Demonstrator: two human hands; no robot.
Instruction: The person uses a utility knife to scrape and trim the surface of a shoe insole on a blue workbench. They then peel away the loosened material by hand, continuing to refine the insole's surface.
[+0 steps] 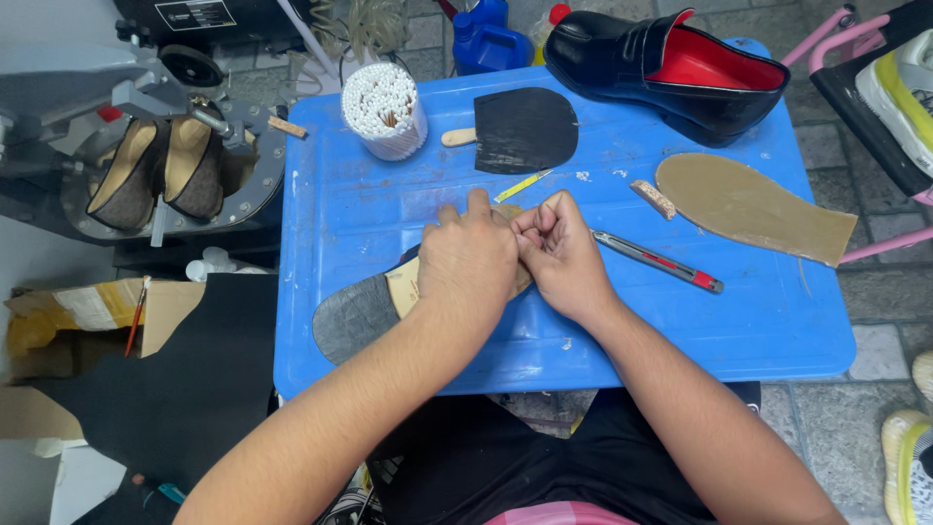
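I see my left hand lying flat on a shoe sole on the blue table, fingers pressed together over the sole's front part, thumb toward the right hand. The sole's grey, rough-looking heel end sticks out from under the palm toward me and to the left; a tan layer shows just beside the wrist. My right hand sits just beside the left, touching it, fingers curled in and pinching at the sole's front edge; what exactly sits between the fingertips I cannot tell, it is hidden.

Near the right hand lies a slim utility knife, grey with red marks, on the table. Further right, a flat tan insole, smooth, foot-shaped. Behind the hands, a black half-round rubber piece, matte, with a small wooden stick touching its left edge. A round cup of white sticks stands at the back left. A glossy black loafer with red lining rests at the back right corner. A yellow strip lies just behind my fingers.
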